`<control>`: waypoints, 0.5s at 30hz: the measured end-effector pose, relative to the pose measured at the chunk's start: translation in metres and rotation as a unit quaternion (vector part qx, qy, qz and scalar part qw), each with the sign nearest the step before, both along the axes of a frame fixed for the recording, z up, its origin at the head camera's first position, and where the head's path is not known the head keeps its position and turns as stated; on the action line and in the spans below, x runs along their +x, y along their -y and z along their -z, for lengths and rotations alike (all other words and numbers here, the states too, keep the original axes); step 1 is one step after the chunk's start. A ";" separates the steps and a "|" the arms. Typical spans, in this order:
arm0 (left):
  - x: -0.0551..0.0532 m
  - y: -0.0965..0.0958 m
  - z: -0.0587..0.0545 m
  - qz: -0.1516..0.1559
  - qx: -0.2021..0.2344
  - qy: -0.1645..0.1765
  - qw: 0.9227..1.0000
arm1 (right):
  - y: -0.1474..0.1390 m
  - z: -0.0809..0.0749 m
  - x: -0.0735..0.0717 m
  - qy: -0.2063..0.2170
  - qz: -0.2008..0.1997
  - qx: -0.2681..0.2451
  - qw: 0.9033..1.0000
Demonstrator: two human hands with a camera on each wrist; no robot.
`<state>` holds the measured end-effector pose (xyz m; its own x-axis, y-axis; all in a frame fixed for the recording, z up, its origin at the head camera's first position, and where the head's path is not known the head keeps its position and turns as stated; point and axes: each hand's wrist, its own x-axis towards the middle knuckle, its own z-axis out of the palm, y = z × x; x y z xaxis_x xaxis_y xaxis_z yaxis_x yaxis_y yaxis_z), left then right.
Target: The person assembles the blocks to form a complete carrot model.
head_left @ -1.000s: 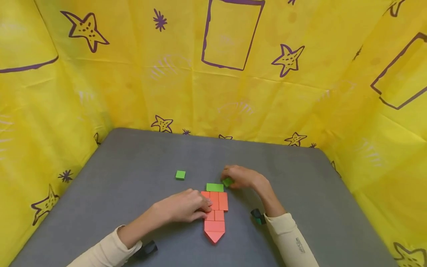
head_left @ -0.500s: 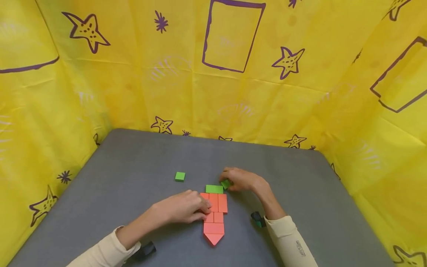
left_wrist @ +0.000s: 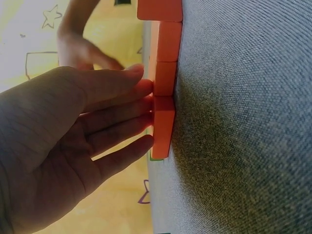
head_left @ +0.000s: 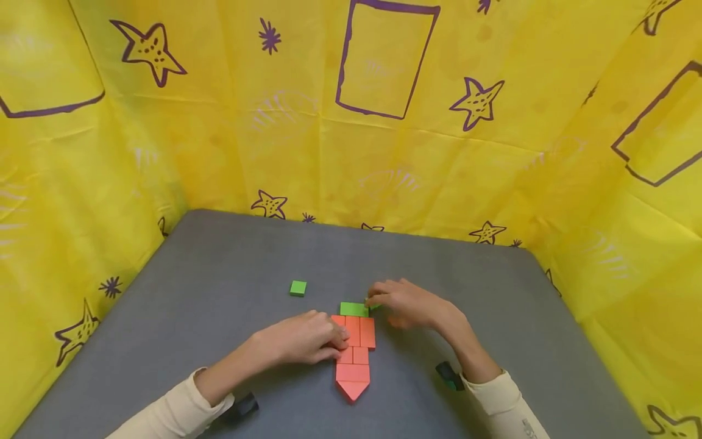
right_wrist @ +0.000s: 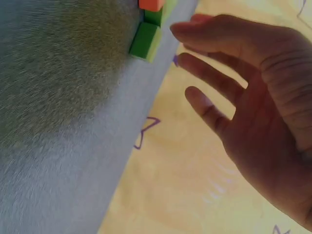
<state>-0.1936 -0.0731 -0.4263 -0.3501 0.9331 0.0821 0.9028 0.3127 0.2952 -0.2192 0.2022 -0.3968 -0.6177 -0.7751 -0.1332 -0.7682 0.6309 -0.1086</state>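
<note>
Orange-red blocks (head_left: 353,372) lie flat in a row that ends in a triangular block (head_left: 352,390) on the near side. A green rectangular block (head_left: 354,309) adjoins their far end. My left hand (head_left: 300,338) rests its fingertips on the upper left of the red blocks; in the left wrist view its fingers (left_wrist: 129,109) are nearly straight against them. My right hand (head_left: 411,303) is over the far right corner, partly hiding a small green block (head_left: 375,305). The right wrist view shows that green block (right_wrist: 145,41) on the table, apart from the loosely spread fingers.
Another green square block (head_left: 298,288) lies alone, farther back and to the left. The grey padded table (head_left: 247,256) is bounded by yellow cloth walls (head_left: 307,146) with purple drawings at the back and sides.
My right hand, which pinched the small green block, has let it go beside the green rectangular block and shifted slightly right. The left hand has stayed on the red blocks.
</note>
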 end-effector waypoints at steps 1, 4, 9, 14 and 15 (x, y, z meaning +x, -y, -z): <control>0.000 0.001 0.000 -0.001 0.001 0.002 1.000 | 0.000 0.000 0.003 0.005 -0.006 0.003 1.000; 0.000 0.003 0.001 -0.005 -0.004 0.010 1.000 | 0.002 0.002 0.009 0.025 -0.016 0.014 0.999; 0.000 0.003 0.001 -0.012 -0.012 0.010 1.000 | 0.004 0.008 0.014 0.056 -0.009 0.027 0.998; 0.000 -0.001 0.001 -0.006 -0.018 0.010 1.000 | 0.002 0.008 0.015 0.075 0.010 0.018 0.997; -0.001 -0.001 0.000 -0.005 -0.021 0.010 1.000 | 0.001 0.008 0.015 0.077 0.013 0.014 0.997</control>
